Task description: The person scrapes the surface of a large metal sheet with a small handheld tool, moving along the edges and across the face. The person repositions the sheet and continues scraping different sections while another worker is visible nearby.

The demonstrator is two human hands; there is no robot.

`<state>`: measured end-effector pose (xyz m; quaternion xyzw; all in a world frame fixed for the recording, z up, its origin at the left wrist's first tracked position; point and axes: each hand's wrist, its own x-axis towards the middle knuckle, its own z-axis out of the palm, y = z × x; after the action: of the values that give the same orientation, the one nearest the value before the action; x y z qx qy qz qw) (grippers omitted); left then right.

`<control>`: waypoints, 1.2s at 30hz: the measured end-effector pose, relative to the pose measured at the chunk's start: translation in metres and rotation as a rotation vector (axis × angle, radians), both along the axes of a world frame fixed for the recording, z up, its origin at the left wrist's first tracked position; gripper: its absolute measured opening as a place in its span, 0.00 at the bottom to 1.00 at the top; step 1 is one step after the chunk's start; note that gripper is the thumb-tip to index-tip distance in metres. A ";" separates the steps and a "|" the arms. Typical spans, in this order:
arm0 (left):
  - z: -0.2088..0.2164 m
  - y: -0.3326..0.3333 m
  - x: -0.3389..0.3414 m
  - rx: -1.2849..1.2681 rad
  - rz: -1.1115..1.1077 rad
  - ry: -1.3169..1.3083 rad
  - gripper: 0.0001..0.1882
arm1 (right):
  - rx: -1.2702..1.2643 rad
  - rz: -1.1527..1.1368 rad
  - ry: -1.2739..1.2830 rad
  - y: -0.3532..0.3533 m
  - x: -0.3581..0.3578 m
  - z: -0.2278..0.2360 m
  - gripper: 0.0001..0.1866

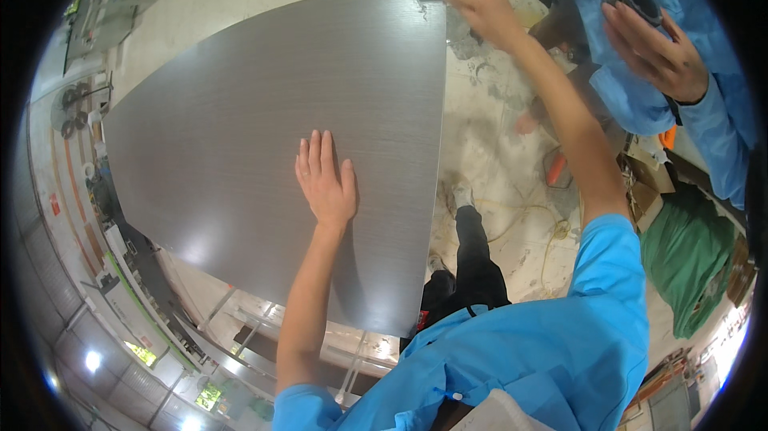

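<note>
A bright blue short-sleeved shirt (520, 339) is worn with black trousers (477, 267) and pale shoes (462, 196).

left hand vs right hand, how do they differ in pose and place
The left hand lies flat on the grey panel, well inside its edges; the right hand is at the panel's far right corner.
The left hand's fingers point away from the person; the right hand's point leftward.
The left hand looks fairly sharp, the right hand blurred.
Both are ungloved.
</note>
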<state>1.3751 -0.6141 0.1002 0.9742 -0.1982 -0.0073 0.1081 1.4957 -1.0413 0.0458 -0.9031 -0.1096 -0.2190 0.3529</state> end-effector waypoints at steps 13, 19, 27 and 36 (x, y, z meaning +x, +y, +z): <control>-0.001 0.001 0.000 -0.026 0.003 -0.025 0.33 | 0.053 0.091 -0.127 0.071 -0.099 -0.005 0.20; 0.003 -0.002 0.001 -0.047 0.004 -0.029 0.33 | 0.160 0.061 -0.095 0.075 -0.116 -0.015 0.22; -0.003 0.000 -0.001 -0.054 0.013 -0.067 0.32 | 0.132 0.085 -0.019 0.133 -0.214 -0.023 0.27; -0.019 0.002 -0.010 -0.150 -0.047 -0.211 0.30 | 0.125 0.183 0.016 0.223 -0.364 -0.001 0.29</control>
<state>1.3652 -0.6123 0.0810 0.9538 -0.2311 0.1074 0.1590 1.1321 -0.8181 0.0452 -0.8672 -0.1748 -0.1854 0.4279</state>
